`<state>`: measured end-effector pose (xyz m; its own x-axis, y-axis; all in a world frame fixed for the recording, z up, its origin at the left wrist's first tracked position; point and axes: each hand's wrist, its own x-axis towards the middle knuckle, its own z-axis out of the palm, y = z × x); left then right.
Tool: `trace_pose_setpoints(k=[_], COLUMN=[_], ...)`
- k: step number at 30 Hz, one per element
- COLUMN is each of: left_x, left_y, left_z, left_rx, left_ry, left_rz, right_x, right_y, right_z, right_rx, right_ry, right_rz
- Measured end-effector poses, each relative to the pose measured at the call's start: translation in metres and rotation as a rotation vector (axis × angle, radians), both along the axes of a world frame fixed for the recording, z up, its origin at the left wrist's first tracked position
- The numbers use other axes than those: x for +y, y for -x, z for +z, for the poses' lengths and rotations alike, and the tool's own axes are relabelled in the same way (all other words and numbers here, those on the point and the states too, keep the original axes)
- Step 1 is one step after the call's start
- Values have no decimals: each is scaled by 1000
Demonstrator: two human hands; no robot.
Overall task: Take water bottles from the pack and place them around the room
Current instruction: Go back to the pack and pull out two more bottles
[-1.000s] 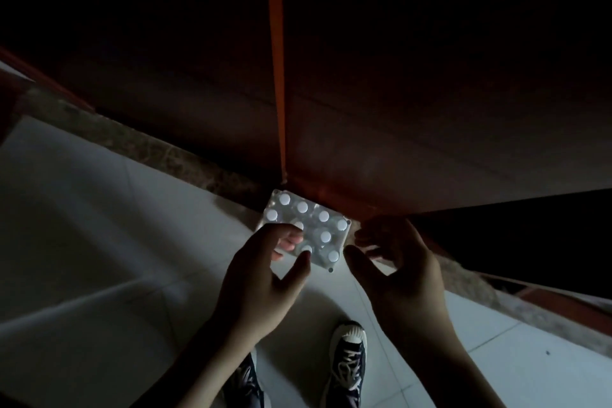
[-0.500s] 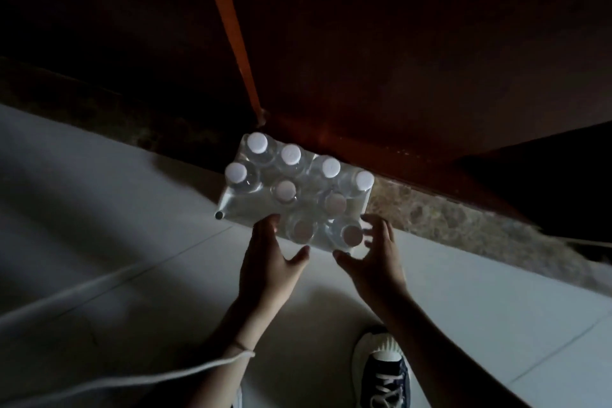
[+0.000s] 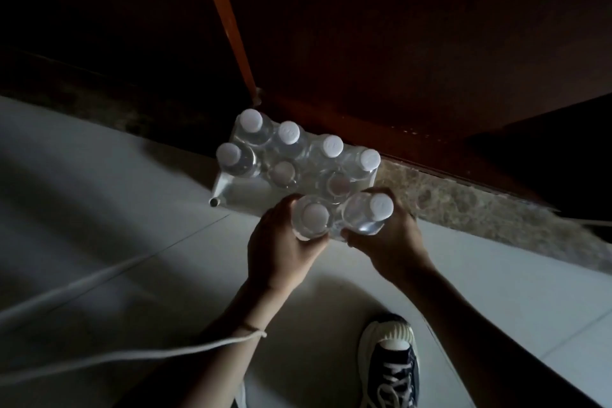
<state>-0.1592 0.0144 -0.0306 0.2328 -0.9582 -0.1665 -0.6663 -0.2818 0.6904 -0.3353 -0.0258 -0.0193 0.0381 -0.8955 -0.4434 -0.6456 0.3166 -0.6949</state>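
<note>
Clear plastic pack (image 3: 251,189) of water bottles down on the pale floor (image 3: 99,209), hard against the dark wooden door (image 3: 397,43). Eight white caps counted: four along the far row, two dimmer ones in the middle, two nearest. Left hand (image 3: 281,248) grip clenched round the near-left bottle (image 3: 311,217); right hand (image 3: 394,242) grip wrapped round the near-right bottle (image 3: 367,214). Both bottles touching each other at the pack's near edge. One dark sneaker (image 3: 392,364) below, one white cord (image 3: 132,354) across the left wrist.
</note>
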Motion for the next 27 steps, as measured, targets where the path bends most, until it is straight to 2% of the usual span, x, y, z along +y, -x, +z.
trace_pose_setpoints(k=[4,9,16,19,22,27], left_x=[-12,-58,-112,-120,-118,-103], left_y=[-11,-22,-38,-34,-21,-14], left_z=[103,281,554,657,766,905], left_rx=[125,360,707,794,850,871], left_ry=[132,151,321,387,362,465], left_rz=[-7,134,32,17,41,-14], right_x=[-20,-68,-123,-124,-119,-106], right_y=[1,-9,-28,-32,-30,-29], right_z=[108,285,549,650,753,904], right_rx=[-136,-344,-854,-951,-1036,-1012], right_ry=[40,148,228,281,362,490], right_rz=[12,58,122,162,170,196])
